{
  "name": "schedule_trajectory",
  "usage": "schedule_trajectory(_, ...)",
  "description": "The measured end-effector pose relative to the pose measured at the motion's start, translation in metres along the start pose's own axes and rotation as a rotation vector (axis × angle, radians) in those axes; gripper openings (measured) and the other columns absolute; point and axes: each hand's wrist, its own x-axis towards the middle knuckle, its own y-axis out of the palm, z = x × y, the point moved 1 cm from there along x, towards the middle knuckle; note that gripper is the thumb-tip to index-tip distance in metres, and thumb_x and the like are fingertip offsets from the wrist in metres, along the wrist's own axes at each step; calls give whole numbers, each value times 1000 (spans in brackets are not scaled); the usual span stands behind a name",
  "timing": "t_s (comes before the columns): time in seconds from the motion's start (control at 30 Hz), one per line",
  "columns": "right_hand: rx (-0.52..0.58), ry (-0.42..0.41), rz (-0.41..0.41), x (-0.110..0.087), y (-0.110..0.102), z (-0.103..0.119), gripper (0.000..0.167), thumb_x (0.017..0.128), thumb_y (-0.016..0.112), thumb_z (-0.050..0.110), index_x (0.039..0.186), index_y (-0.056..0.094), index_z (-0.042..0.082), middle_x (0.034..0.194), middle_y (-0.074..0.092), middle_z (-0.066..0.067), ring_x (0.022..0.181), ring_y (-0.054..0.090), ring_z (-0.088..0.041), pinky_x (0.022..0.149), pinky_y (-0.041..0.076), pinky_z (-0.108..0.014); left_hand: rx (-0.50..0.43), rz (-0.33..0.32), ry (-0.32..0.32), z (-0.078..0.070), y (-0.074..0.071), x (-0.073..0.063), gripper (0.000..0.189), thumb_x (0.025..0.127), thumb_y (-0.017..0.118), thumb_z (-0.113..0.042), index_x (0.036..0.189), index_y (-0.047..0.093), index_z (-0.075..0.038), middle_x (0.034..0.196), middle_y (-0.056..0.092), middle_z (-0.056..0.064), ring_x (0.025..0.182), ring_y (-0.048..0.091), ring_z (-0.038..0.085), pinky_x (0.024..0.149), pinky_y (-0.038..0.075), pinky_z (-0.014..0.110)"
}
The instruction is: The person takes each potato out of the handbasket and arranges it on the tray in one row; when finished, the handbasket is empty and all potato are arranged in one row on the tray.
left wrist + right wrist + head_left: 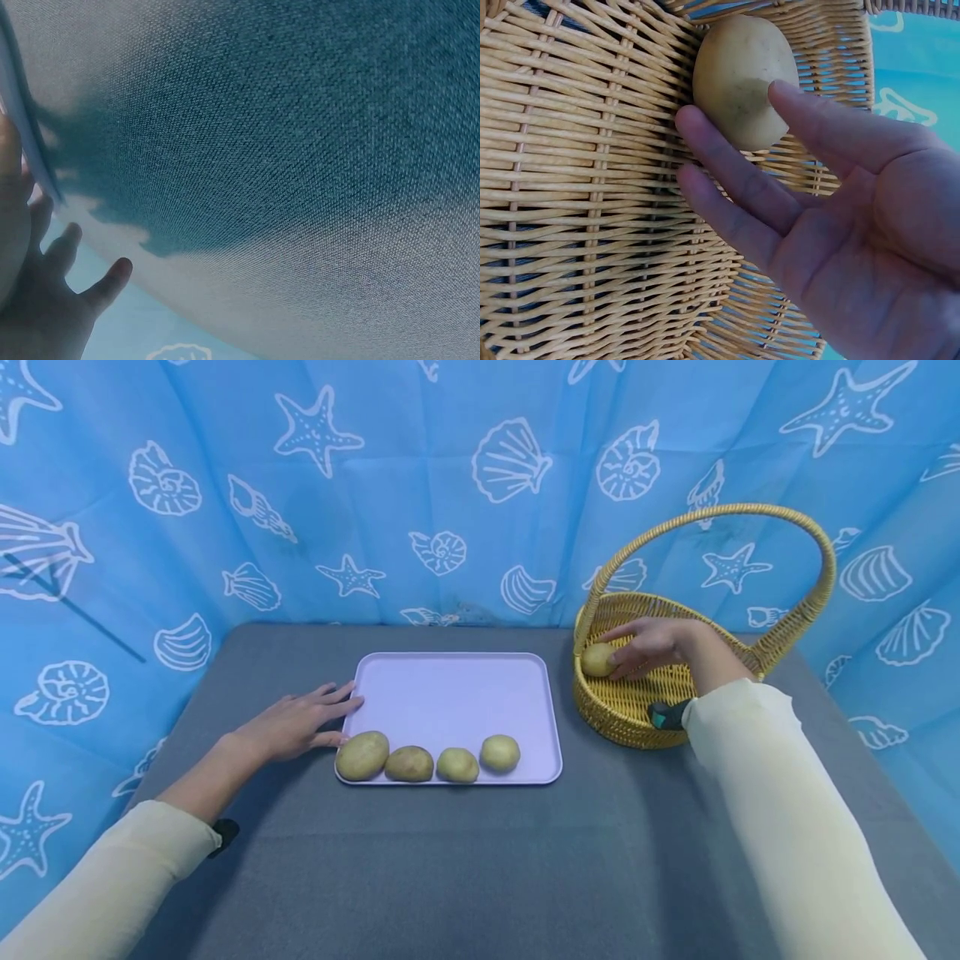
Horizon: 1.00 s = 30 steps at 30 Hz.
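In the head view my right hand (645, 646) reaches inside a yellow wicker basket (630, 731) with a tall arched handle. At the basket's left wall lies a potato (739, 79); in the right wrist view my thumb tip overlaps it, while the fingers extend beside its lower side, spread and not curled round it. My left hand (300, 724) has its fingers spread at the left rim of a pale lilac tray (453, 693). Along the tray's front edge several potatoes form a row: a large one (363, 756) at the left, then a browner one (409, 764) and smaller ones (500, 753).
A grey cloth (480, 860) covers the table under tray and basket. Behind it hangs a blue curtain (420, 468) printed with white shells and starfish. The basket's handle (712, 512) arches above and behind my right hand.
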Motion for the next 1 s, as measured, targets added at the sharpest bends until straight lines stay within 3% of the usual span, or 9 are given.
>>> schedule_trajectory(0.23, -62, 11, -4, 1, -1, 2, 67, 102, 55, 10, 154, 17, -8, 131, 57, -30, 116, 63, -36, 105, 44, -50, -11, 10, 0, 0, 1, 0, 72, 98, 58, -49, 154, 37, -9, 162, 24, 17, 146, 19, 49, 104, 20, 78)
schedule_trajectory(0.5, -67, -52, -39, 2, 2, 3, 65, 99, 57, 1, 152, 21, -9, 117, 61, -26, 105, 68, -34, 101, 48, -49, -11, 10, -1, 0, -1, 0, 72, 98, 57, -49, 154, 37, -9, 162, 25, 18, 145, 20, 50, 104, 20, 78)
schedule_trajectory(0.77, -29, -145, -52, -13, -6, 2, 66, 97, 57, -3, 152, 21, -11, 123, 57, -30, 105, 68, -35, 100, 49, -47, -10, 9, 0, -1, 0, 0, 72, 98, 57, -49, 153, 38, -8, 161, 25, 19, 145, 21, 50, 104, 21, 78)
schedule_trajectory(1.0, -328, -231, -127, -40, -8, 10, 67, 94, 68, 11, 150, 35, -5, 129, 57, -26, 117, 58, -39, 100, 46, -55, -1, -4, 2, 1, 0, -1, 71, 97, 58, -48, 153, 38, -8, 161, 26, 19, 145, 21, 50, 103, 22, 78)
